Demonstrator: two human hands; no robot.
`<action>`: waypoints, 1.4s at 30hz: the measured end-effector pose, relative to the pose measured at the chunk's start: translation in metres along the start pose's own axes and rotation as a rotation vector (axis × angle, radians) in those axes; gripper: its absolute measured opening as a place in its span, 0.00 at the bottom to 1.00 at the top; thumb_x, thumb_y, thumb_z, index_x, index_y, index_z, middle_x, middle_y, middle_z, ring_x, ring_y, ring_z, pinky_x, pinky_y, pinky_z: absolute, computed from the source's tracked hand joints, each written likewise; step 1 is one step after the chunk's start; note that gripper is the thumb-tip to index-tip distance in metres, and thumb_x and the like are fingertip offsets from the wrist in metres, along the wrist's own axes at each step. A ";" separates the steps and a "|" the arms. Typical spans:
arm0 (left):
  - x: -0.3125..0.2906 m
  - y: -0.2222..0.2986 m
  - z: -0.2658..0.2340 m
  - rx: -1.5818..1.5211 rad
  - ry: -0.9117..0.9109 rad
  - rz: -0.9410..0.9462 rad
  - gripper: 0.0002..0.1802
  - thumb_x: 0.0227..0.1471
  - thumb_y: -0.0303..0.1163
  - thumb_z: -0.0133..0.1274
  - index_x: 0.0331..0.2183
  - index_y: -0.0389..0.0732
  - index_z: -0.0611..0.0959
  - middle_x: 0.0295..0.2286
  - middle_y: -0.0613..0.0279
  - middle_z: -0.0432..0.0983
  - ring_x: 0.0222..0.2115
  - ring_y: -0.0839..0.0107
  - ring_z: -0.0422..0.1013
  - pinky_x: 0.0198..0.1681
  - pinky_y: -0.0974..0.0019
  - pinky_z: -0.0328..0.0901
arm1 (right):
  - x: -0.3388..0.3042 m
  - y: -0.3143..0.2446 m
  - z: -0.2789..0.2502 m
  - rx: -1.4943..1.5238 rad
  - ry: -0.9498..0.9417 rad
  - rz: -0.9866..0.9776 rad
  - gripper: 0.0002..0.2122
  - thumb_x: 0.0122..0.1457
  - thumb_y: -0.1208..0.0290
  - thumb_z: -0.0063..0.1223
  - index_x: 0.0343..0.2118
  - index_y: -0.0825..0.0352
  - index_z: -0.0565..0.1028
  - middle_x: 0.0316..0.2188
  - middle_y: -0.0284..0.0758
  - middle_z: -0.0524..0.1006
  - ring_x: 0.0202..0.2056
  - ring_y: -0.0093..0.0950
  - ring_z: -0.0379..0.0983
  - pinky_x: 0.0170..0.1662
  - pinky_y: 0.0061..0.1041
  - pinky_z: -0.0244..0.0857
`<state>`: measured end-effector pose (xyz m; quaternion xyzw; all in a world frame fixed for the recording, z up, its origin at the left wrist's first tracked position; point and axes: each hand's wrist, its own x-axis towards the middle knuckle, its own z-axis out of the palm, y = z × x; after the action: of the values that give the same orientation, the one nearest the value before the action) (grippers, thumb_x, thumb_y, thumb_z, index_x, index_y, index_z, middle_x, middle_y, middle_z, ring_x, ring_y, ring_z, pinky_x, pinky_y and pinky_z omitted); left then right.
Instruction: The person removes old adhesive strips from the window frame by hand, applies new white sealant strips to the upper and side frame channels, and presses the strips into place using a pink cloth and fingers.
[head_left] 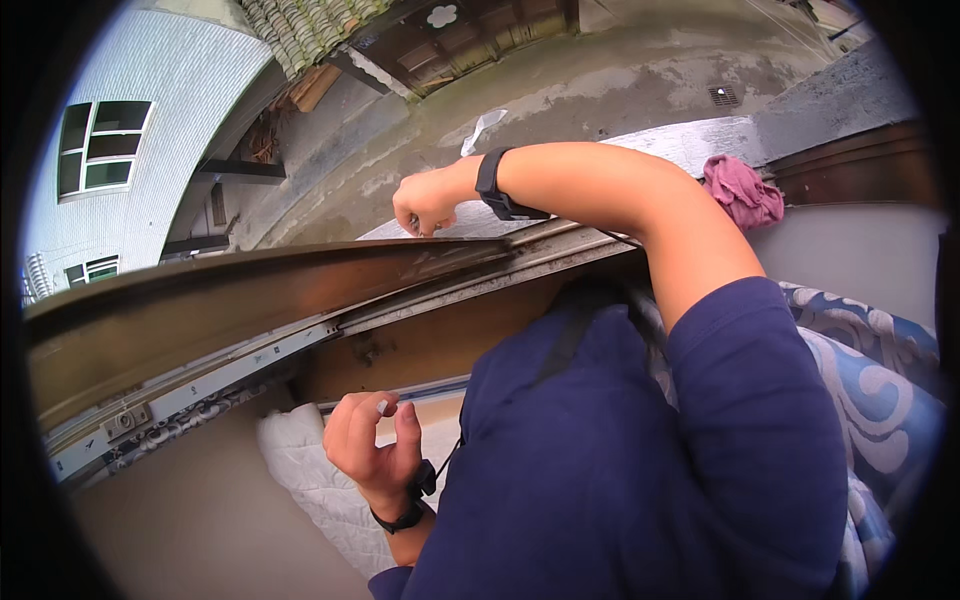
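My right arm reaches over the window track and outside the window sash (pixel 270 290), a long bronze-coloured metal frame seen edge-on. Just beyond the sash edge is my right hand (pixel 427 202), its fingers curled closed; a small dark, shiny bit shows at them, too little to name. A thin whitish strip (pixel 483 130) appears just past that wrist; whether it touches the hand, I cannot tell. On the room side, my left hand (pixel 370 447) is raised with loosely bent fingers and the thumb apart. A small pale patch shows at one fingertip. Each wrist wears a black band.
A crumpled pink cloth (pixel 742 192) lies on the outer ledge at right. Blue-and-white patterned curtain (pixel 870 400) hangs by my right side. White quilted bedding (pixel 310 470) is below my left hand. Outside, far down, are a concrete yard (pixel 600 85), a tiled roof (pixel 310 30) and a pale building (pixel 170 70).
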<state>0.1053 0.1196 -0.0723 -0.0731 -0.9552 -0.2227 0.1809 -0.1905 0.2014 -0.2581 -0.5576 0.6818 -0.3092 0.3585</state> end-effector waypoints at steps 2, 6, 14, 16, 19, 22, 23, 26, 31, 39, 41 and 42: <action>0.007 0.007 -0.020 0.018 -0.180 0.101 0.11 0.41 0.30 0.63 0.29 0.37 0.79 0.22 0.58 0.73 0.19 0.63 0.68 0.23 0.65 0.61 | -0.028 -0.015 -0.022 0.030 0.086 0.152 0.06 0.47 0.75 0.58 0.29 0.69 0.79 0.18 0.36 0.77 0.19 0.26 0.76 0.24 0.25 0.70; 0.016 0.039 -0.069 -0.073 -0.520 0.432 0.18 0.42 0.39 0.66 0.32 0.37 0.81 0.24 0.57 0.75 0.21 0.65 0.70 0.22 0.65 0.60 | -0.118 -0.061 -0.060 -0.005 0.391 0.471 0.08 0.51 0.71 0.62 0.33 0.67 0.79 0.16 0.32 0.76 0.18 0.22 0.73 0.22 0.24 0.68; -0.036 0.044 -0.084 0.030 0.141 0.802 0.12 0.38 0.31 0.55 0.30 0.39 0.82 0.24 0.59 0.72 0.23 0.68 0.68 0.22 0.69 0.60 | -0.210 -0.193 0.020 0.068 0.396 0.586 0.04 0.49 0.78 0.61 0.29 0.68 0.78 0.17 0.29 0.74 0.15 0.16 0.69 0.17 0.17 0.60; -0.046 0.034 -0.081 -0.152 0.132 0.682 0.14 0.35 0.31 0.55 0.30 0.39 0.81 0.23 0.61 0.70 0.22 0.69 0.66 0.21 0.70 0.59 | -0.180 -0.215 0.048 0.083 0.153 0.542 0.06 0.47 0.77 0.60 0.30 0.68 0.79 0.19 0.29 0.76 0.16 0.17 0.70 0.19 0.19 0.63; -0.065 0.034 -0.110 -0.627 -0.014 0.329 0.15 0.35 0.32 0.55 0.31 0.39 0.81 0.22 0.63 0.69 0.20 0.70 0.64 0.20 0.70 0.57 | -0.104 -0.207 0.099 0.125 -0.127 0.532 0.06 0.50 0.72 0.60 0.31 0.66 0.80 0.18 0.31 0.77 0.17 0.22 0.73 0.20 0.22 0.65; -0.074 0.018 -0.108 -0.885 0.059 0.338 0.13 0.39 0.30 0.56 0.32 0.38 0.82 0.23 0.62 0.70 0.20 0.71 0.66 0.20 0.71 0.59 | -0.026 -0.182 0.152 0.149 -0.265 0.490 0.05 0.50 0.73 0.60 0.30 0.66 0.80 0.16 0.32 0.76 0.16 0.22 0.73 0.20 0.24 0.66; -0.082 0.012 -0.096 -0.951 0.135 0.416 0.13 0.41 0.29 0.57 0.33 0.37 0.83 0.24 0.62 0.71 0.20 0.71 0.67 0.20 0.71 0.60 | 0.003 -0.174 0.172 0.127 -0.304 0.490 0.05 0.50 0.73 0.60 0.30 0.66 0.80 0.15 0.32 0.76 0.16 0.23 0.73 0.20 0.24 0.66; -0.108 -0.007 -0.084 -1.609 0.233 0.403 0.11 0.51 0.28 0.56 0.35 0.30 0.84 0.29 0.55 0.77 0.23 0.67 0.74 0.22 0.69 0.65 | 0.066 -0.149 0.230 0.107 -0.329 0.361 0.12 0.49 0.67 0.63 0.37 0.65 0.80 0.20 0.36 0.79 0.21 0.27 0.77 0.28 0.28 0.71; -0.137 -0.019 -0.106 -2.036 0.299 0.340 0.19 0.56 0.36 0.58 0.36 0.25 0.84 0.32 0.50 0.79 0.24 0.63 0.76 0.24 0.69 0.69 | 0.129 -0.118 0.308 -0.027 -0.262 0.295 0.40 0.45 0.51 0.66 0.59 0.67 0.64 0.57 0.51 0.66 0.57 0.44 0.65 0.59 0.36 0.60; -0.151 -0.040 -0.122 -2.123 0.345 0.222 0.09 0.51 0.29 0.62 0.30 0.30 0.85 0.27 0.54 0.80 0.22 0.67 0.76 0.22 0.71 0.69 | 0.133 -0.103 0.323 0.010 -0.368 0.379 0.37 0.49 0.48 0.62 0.57 0.68 0.68 0.54 0.50 0.71 0.56 0.44 0.67 0.58 0.36 0.61; -0.151 -0.058 -0.117 -2.063 0.249 0.189 0.09 0.51 0.29 0.62 0.29 0.30 0.84 0.26 0.52 0.79 0.21 0.67 0.75 0.21 0.70 0.68 | 0.132 -0.086 0.329 -0.002 -0.310 0.393 0.34 0.50 0.50 0.60 0.56 0.68 0.69 0.53 0.49 0.72 0.54 0.43 0.69 0.57 0.35 0.62; -0.151 -0.065 -0.112 -2.005 0.249 0.175 0.11 0.51 0.28 0.63 0.28 0.29 0.82 0.25 0.49 0.78 0.19 0.66 0.73 0.18 0.69 0.65 | 0.133 -0.080 0.329 -0.014 -0.256 0.398 0.32 0.52 0.52 0.59 0.56 0.69 0.70 0.51 0.48 0.74 0.53 0.42 0.71 0.56 0.35 0.64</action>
<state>0.2655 0.0022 -0.0618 -0.2371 -0.2938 -0.9138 0.1500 0.1108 0.0486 -0.3932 -0.4493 0.7293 -0.1545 0.4923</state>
